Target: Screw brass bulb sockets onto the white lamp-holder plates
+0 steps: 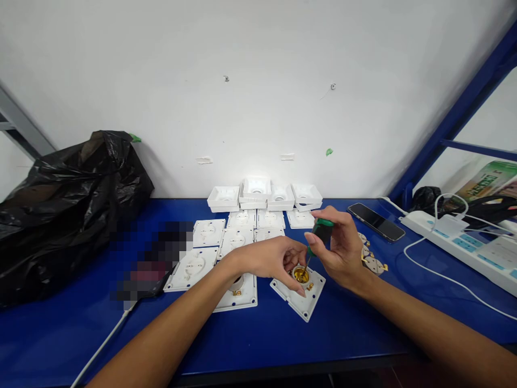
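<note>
My right hand [341, 250] grips a green-and-black screwdriver [322, 233], tilted with its tip down inside a round lamp socket [301, 275] that has a brass-coloured inside. The socket sits on a square white plate [306, 311], turned cornerwise on the table, with a small brass terminal [310, 286] beside it. Around the socket's left side curl the thumb and fingers of my left hand [277, 260], closed on it. Left of this, partly under my left forearm, lies another white plate [242, 302] with a socket and brass terminal.
Several white plates [208, 233] lie behind my left arm, with white square boxes [258, 188] stacked against the wall. Round discs with brass tabs [374, 264] lie right of my right hand. Further right are a phone [375, 221] and power strip [464, 242]; a black bag [81, 194] stands left.
</note>
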`<action>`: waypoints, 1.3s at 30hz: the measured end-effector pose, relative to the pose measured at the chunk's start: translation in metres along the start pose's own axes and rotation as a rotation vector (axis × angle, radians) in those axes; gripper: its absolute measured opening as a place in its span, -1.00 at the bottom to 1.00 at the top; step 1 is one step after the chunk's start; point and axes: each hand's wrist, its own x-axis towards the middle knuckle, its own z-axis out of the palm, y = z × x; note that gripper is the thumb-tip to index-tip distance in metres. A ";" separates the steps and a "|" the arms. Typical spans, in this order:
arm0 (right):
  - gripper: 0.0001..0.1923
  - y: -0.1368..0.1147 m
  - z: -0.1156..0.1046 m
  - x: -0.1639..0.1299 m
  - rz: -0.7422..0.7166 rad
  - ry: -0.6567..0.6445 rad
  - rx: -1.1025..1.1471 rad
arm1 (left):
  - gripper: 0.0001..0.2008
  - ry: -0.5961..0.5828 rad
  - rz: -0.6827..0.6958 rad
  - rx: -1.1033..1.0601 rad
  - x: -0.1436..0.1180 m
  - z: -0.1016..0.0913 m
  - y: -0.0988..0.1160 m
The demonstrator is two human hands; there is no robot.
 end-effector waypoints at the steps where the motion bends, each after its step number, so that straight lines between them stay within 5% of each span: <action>1: -0.53 0.000 0.000 0.001 -0.013 0.016 -0.024 | -0.55 -0.003 0.005 0.000 0.000 0.000 0.000; 13: -0.45 -0.004 -0.005 0.000 0.154 -0.083 -0.013 | -0.56 0.037 0.050 0.019 0.001 0.001 0.001; 22: -0.54 -0.002 -0.004 0.002 -0.046 -0.050 0.043 | -0.54 0.034 -0.018 0.027 0.000 0.003 0.001; 30: -0.63 -0.006 -0.005 0.004 0.151 -0.011 -0.072 | -0.54 0.027 -0.047 0.026 0.000 0.002 0.001; 39: -0.57 -0.007 -0.007 0.003 0.054 -0.072 0.015 | -0.53 0.013 -0.027 0.024 0.001 0.002 0.001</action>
